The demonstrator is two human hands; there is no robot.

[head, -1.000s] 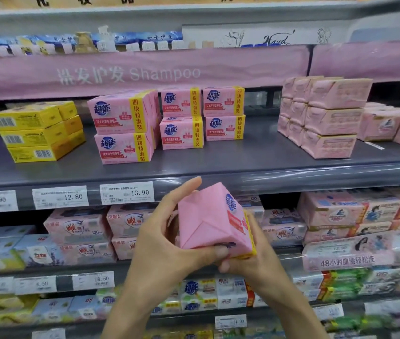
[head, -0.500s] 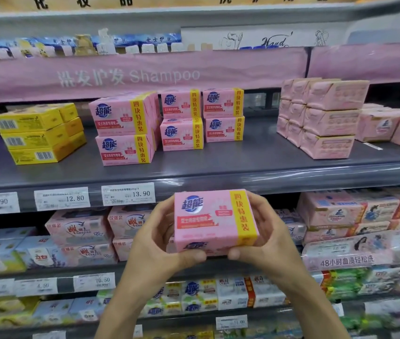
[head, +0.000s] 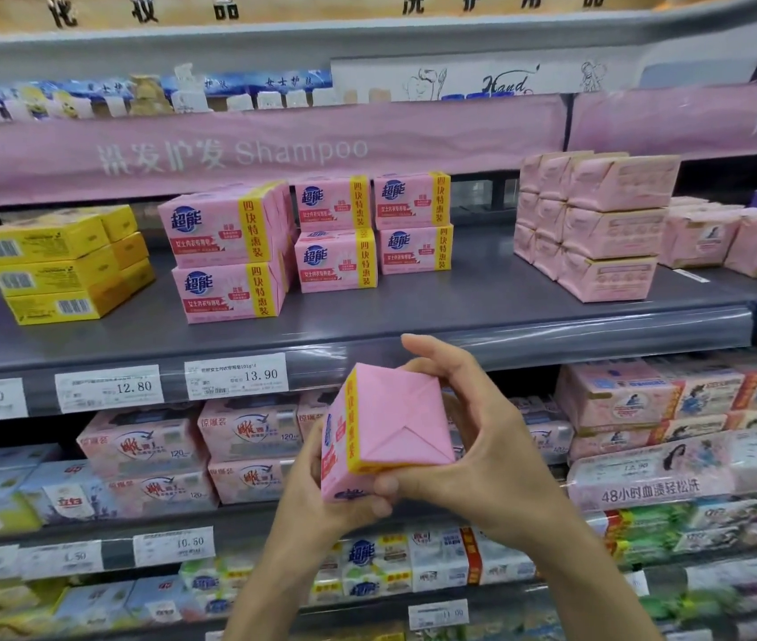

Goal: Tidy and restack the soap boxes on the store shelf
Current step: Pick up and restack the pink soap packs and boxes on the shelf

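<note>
Two hands hold one pink soap pack (head: 395,427) in mid-air, just in front of the price rail (head: 598,337) and below the grey shelf (head: 483,293). The left hand (head: 316,497) grips its lower printed side; the right hand (head: 492,451) curls round the far side and under the folded end that faces the camera. Tilted on a corner, the pack could slip if either hand lets go, and a careless lift could catch the rail's lip or knock the skewed front stack (head: 228,252). Bare shelf lies in front of the two rear stacks (head: 335,235) and between them and the pale wrapped packs (head: 607,233); yellow boxes (head: 57,266) bound the left.
</note>
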